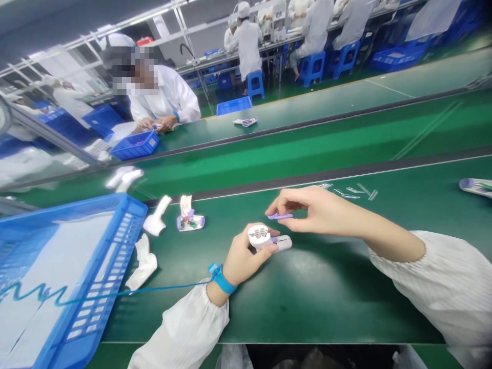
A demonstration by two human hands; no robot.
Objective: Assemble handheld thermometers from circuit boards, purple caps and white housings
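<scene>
My left hand (248, 256) is closed around a white plastic device housing (284, 243), whose rounded end with metal-looking contacts faces up. A bit of purple shows on the housing. Just above and to the right, my right hand (307, 207) pinches a small flat purple plastic piece (280, 216) between thumb and fingers, apart from the housing. To the left on the green bench lies an opened device (190, 220) with wires and a green board inside. White shell halves (157, 216) lie beside it.
A blue basket (130, 205) fills the left side. A blue coiled cord (154, 288) runs to my left wristband. Clear strips (351, 192) lie at the back; another device (476, 186) is far right. A co-worker (165, 95) sits across, handling something near a blue bin (134, 146).
</scene>
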